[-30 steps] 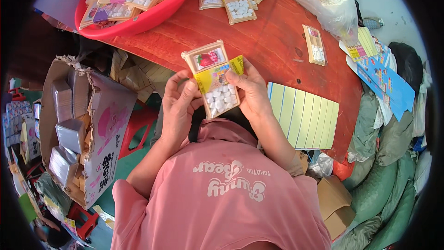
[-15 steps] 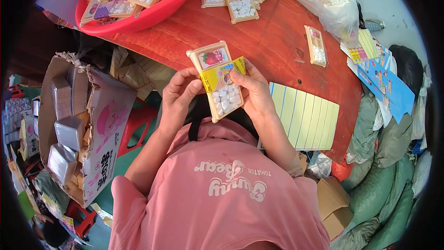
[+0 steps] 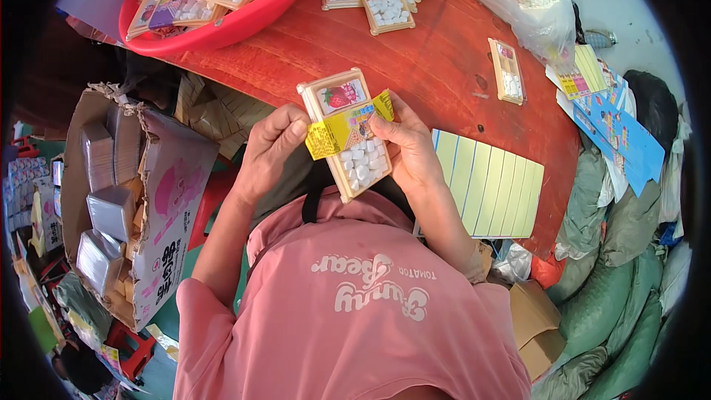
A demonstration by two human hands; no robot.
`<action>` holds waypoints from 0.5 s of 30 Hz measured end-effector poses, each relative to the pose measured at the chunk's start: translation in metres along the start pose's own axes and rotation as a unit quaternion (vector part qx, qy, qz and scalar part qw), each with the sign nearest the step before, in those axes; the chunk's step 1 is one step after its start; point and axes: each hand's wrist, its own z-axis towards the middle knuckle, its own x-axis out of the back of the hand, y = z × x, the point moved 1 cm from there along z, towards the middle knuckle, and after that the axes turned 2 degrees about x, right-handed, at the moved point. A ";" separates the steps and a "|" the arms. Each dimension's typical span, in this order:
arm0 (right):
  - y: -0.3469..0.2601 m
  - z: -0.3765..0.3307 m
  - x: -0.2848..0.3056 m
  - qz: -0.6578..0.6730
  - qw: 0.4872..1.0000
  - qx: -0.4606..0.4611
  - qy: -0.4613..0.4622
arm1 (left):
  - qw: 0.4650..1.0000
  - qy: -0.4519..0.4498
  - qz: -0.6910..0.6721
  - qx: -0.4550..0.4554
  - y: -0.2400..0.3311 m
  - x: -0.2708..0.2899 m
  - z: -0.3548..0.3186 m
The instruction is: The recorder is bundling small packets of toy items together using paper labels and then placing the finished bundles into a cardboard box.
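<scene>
Resting between both hands' fingers (image 3: 285,130): candy tray (image 3: 348,133)

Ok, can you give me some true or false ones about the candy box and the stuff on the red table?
1. Both hands hold the candy box. True: the left hand and the right hand grip it from either side.
2. A yellow label lies across the box. True.
3. The basin on the table is blue. False: it is red, with packed boxes in it.
4. The sheet of pale strips lies to the person's left. False: it lies to the right, on the table edge.
5. The box holds white pieces. True.
</scene>
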 end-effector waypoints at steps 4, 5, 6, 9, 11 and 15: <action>0.002 -0.002 -0.003 0.014 1.000 -0.003 0.007 | 0.999 0.007 -0.039 0.033 -0.017 -0.004 0.004; 0.003 -0.002 -0.004 0.015 1.000 0.000 0.001 | 0.999 0.027 -0.030 0.029 -0.019 -0.007 0.004; 0.003 -0.002 -0.005 0.015 1.000 0.000 0.002 | 0.995 0.055 -0.074 0.046 -0.022 -0.012 0.003; 0.003 -0.004 -0.011 0.018 0.999 0.027 0.005 | 0.970 0.108 -0.204 0.084 -0.024 -0.026 0.002; 0.001 -0.004 -0.014 -0.006 0.996 0.088 0.016 | 0.962 0.133 -0.215 0.105 -0.018 -0.031 0.001; 0.000 0.001 -0.010 0.014 0.994 0.104 0.015 | 0.942 0.206 -0.218 0.153 -0.008 -0.033 0.000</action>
